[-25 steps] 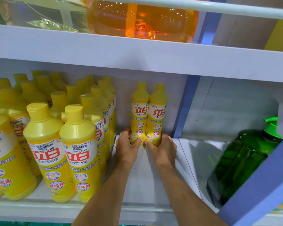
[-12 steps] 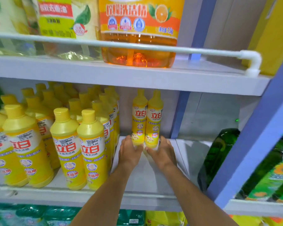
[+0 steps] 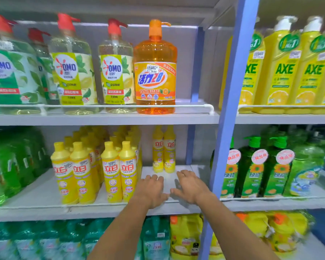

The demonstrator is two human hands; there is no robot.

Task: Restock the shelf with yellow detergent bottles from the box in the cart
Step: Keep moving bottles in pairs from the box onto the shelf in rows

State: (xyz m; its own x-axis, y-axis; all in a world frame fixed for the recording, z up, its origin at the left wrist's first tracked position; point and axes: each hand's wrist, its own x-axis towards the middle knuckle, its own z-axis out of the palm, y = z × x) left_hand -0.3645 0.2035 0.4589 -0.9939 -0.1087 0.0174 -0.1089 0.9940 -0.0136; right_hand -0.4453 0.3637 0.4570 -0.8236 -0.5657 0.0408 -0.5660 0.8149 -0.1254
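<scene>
1. Left hand is palm down with fingers loosely spread and almost straight, holding nothing; whether it rests on the shelf or hovers just over it I cannot tell
2. Right hand sits just beside it at 3 o'clock, also palm down, loose and empty, with a strip of bare shelf showing between the two hands
3. At 12 o'clock from the hands, apart from the fingertips, two bottles stand upright and touching side by side near the back of the shelf; they are yellow with red characters on the labels
4. At 9 o'clock from the left hand a front pair of the same yellow bottles stands upright near the shelf edge, with rows of more behind it
5. Further out at 9 o'clock is a second block of yellow bottles, then blurred green bottles
6. At 3 o'clock from the right hand a blue post stands upright, and past it are dark pump bottles with round pink stickers
7. One shelf up, an orange bottle stands at 12 o'clock, OMO bottles at 10 o'clock and AXE bottles at 2 o'clock beyond the post
8. At 6 o'clock, under the forearms, pouches in teal and yellow fill the lower shelf
</scene>
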